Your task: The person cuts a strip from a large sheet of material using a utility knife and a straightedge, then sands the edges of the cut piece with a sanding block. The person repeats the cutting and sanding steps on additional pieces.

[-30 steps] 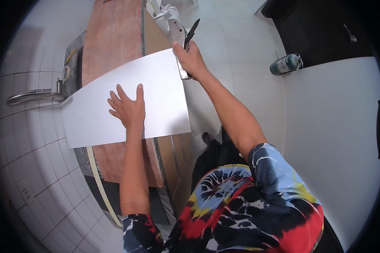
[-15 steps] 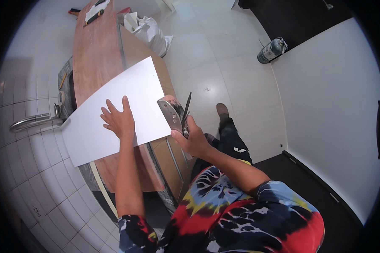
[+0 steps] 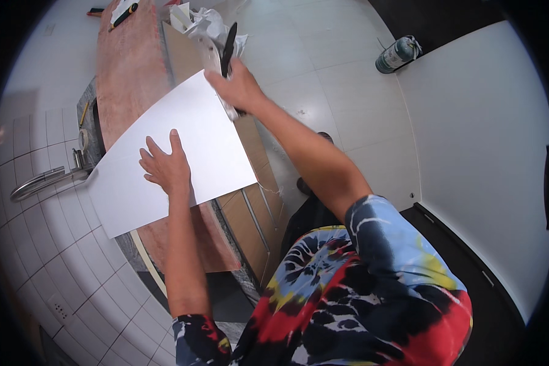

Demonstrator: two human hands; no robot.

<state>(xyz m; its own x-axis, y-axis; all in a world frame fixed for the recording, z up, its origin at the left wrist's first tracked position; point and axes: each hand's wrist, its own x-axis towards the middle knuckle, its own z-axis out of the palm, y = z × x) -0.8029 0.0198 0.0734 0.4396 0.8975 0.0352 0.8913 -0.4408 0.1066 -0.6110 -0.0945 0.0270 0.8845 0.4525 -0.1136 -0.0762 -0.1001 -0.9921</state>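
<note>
A white board (image 3: 213, 152) lies slanted across a reddish wooden plank (image 3: 128, 67). My left hand (image 3: 169, 168) presses flat on the board with its fingers spread. At the board's far right corner, my right hand (image 3: 241, 90) is closed around what looks like a metal hand plane (image 3: 208, 53). A long black part of it sticks up past my fingers. The plane runs along the board's right edge, partly covered by my hand, so its contact with the edge is hard to see. A thin shaving (image 3: 273, 190) hangs by the near right corner.
A curved metal tap (image 3: 39, 180) stands left of the board, near a roll of tape (image 3: 83, 140) and a yellow pencil (image 3: 84, 114). A black-handled tool (image 3: 124, 17) lies at the plank's far end. A white sack (image 3: 210, 24) sits beyond; a green extinguisher (image 3: 398, 55) stands right.
My right hand has carried the plane from beside the board's right edge forward to its far corner. My left hand stays on the board, and the view has shifted slightly.
</note>
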